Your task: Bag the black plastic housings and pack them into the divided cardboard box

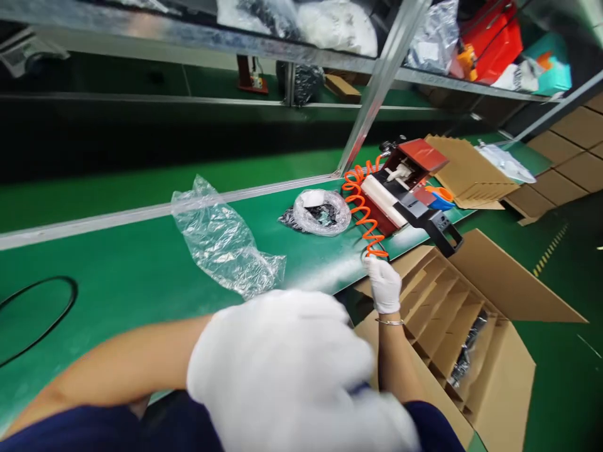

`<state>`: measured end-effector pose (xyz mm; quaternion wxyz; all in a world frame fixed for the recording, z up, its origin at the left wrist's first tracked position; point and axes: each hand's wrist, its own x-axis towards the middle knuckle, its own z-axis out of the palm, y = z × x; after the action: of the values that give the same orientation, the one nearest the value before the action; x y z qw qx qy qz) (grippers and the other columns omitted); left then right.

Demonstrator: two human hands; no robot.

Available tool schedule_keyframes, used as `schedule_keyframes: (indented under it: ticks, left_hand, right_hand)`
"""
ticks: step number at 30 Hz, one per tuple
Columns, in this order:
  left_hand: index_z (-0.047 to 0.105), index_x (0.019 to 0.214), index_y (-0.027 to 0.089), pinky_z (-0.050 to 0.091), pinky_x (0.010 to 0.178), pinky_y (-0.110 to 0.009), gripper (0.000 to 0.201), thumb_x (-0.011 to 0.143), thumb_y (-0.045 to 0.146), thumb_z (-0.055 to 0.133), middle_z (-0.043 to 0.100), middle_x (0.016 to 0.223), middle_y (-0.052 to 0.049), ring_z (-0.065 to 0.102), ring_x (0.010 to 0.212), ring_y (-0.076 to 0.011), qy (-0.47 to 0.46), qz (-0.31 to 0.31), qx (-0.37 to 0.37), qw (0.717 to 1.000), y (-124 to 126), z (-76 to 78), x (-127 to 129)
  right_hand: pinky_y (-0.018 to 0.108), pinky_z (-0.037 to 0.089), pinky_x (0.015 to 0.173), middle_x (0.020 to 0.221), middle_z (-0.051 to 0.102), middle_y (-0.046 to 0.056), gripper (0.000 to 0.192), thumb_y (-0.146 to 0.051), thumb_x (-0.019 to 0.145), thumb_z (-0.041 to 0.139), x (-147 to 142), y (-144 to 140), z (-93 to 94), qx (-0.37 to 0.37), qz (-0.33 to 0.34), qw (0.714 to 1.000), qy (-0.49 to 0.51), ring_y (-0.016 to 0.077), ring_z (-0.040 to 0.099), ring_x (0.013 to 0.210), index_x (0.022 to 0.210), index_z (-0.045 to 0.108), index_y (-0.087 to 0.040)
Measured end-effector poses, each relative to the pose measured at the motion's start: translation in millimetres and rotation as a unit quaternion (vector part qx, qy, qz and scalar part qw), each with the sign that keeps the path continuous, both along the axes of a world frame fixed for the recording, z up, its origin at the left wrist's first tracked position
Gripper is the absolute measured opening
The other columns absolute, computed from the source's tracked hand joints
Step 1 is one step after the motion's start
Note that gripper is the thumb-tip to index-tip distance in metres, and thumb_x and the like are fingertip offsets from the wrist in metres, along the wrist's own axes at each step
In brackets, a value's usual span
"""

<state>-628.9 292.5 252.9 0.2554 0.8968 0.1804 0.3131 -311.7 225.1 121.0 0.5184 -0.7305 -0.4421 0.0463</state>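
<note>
My left hand [287, 376], in a white glove, is large and motion-blurred close to the camera. It hides part of the bench edge and my lap, and its finger state is unclear. Farther off, my right hand [384, 285], also white-gloved, is closed at the bench's front edge. The lower end of an orange coiled air hose [365, 210] meets its fingertips; what the fingers hold is hidden. Beside that hand is an open cardboard box [499, 376] with dividers. A dark plastic-wrapped item [468, 348] sits in one of its slots.
On the green bench [117, 276] lie a crumpled clear plastic bag [221, 238] and a round clear-rimmed container [323, 213] of small dark parts. A red-and-black bench fixture [400, 188] stands to the right. A metal post [377, 94] and shelf [198, 41] rise behind.
</note>
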Motion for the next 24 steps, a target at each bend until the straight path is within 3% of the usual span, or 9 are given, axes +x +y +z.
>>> schedule_keyframes:
  ticks: [2,5,8,11,14,16,18,21,24]
  left_hand:
    - [0.072,0.106,0.030,0.061,0.071,-0.040,0.025,0.096,0.031,0.048,0.074,0.079,-0.004,0.071,0.075,-0.0234,-0.008,-0.057,0.052,0.997,16.2,-18.3,3.9]
    - [0.068,0.117,0.022,0.058,0.064,-0.029,0.030,0.098,0.017,0.046,0.075,0.080,-0.003,0.069,0.067,-0.0168,-0.009,-0.060,0.121,0.991,34.0,-70.2,-0.4]
    - [0.070,0.114,0.023,0.060,0.064,-0.024,0.027,0.100,0.024,0.047,0.077,0.085,-0.002,0.072,0.068,-0.0156,0.028,-0.025,0.116,0.993,41.6,-131.3,-11.4]
    - [0.071,0.117,0.025,0.063,0.074,-0.025,0.029,0.099,0.030,0.049,0.079,0.098,-0.003,0.076,0.082,-0.0174,0.031,-0.012,0.111,0.993,42.4,-172.1,-18.8]
    - [0.072,0.118,0.026,0.064,0.080,-0.027,0.030,0.098,0.035,0.052,0.079,0.104,-0.003,0.077,0.089,-0.0185,0.045,0.006,0.093,0.995,42.0,-186.0,-20.5]
    - [0.073,0.118,0.027,0.064,0.081,-0.027,0.031,0.097,0.036,0.052,0.079,0.106,-0.003,0.077,0.090,-0.0188,0.057,0.007,0.081,0.995,43.2,-187.4,-20.6]
    - [0.073,0.120,0.027,0.064,0.082,-0.026,0.032,0.097,0.035,0.053,0.079,0.108,-0.002,0.077,0.092,-0.0188,0.063,0.003,0.076,0.995,45.5,-187.4,-21.5]
    - [0.072,0.123,0.027,0.064,0.084,-0.026,0.033,0.096,0.033,0.054,0.078,0.111,-0.002,0.077,0.095,-0.0188,0.069,-0.006,0.064,0.996,49.1,-187.8,-23.2]
    - [0.072,0.123,0.031,0.064,0.085,-0.027,0.033,0.095,0.032,0.055,0.078,0.113,0.000,0.077,0.096,-0.0200,0.074,-0.012,0.039,0.996,48.6,-187.9,-22.9]
  right_hand:
    - [0.039,0.059,0.080,0.090,0.075,0.008,0.035,-0.049,0.092,0.059,38.0,-15.0,12.5,0.091,-0.130,0.987,0.038,0.0214,0.071,0.078,0.097,0.074,-0.019]
    - [0.043,0.059,0.089,0.108,0.072,0.011,0.039,-0.046,0.090,0.055,108.0,-33.0,27.1,0.156,-0.304,0.939,0.046,0.0223,0.071,0.093,0.113,0.068,-0.017]
    - [0.047,0.050,0.107,0.131,0.063,0.017,0.049,-0.038,0.086,0.060,167.0,-39.4,34.5,0.107,-0.399,0.910,0.042,0.0261,0.063,0.121,0.129,0.059,-0.014]
    - [0.044,0.053,0.104,0.126,0.065,0.018,0.046,-0.037,0.085,0.066,200.2,-26.9,35.0,0.045,-0.412,0.907,0.069,0.0246,0.064,0.117,0.123,0.061,-0.011]
    - [0.031,0.061,0.085,0.097,0.072,0.006,0.029,-0.039,0.089,0.063,215.3,-13.9,33.6,0.017,-0.356,0.929,0.096,0.0149,0.071,0.085,0.095,0.068,-0.012]
    - [0.029,0.061,0.080,0.086,0.071,0.001,0.025,-0.036,0.093,0.063,221.0,-20.9,35.3,0.006,-0.321,0.941,0.108,0.0122,0.070,0.077,0.084,0.066,-0.013]
    - [0.034,0.060,0.082,0.080,0.070,0.000,0.022,-0.032,0.092,0.068,224.9,-43.8,39.9,0.008,-0.301,0.947,0.116,0.0143,0.070,0.078,0.079,0.065,-0.014]
    - [0.039,0.057,0.083,0.066,0.062,-0.001,0.022,-0.030,0.076,0.078,227.2,-89.8,48.1,0.041,-0.301,0.945,0.122,0.0195,0.066,0.075,0.066,0.061,-0.018]
    - [0.035,0.054,0.062,0.056,0.050,-0.003,0.025,-0.034,0.065,0.073,225.0,-117.6,54.9,0.108,-0.313,0.934,0.134,0.0172,0.055,0.058,0.060,0.051,-0.023]
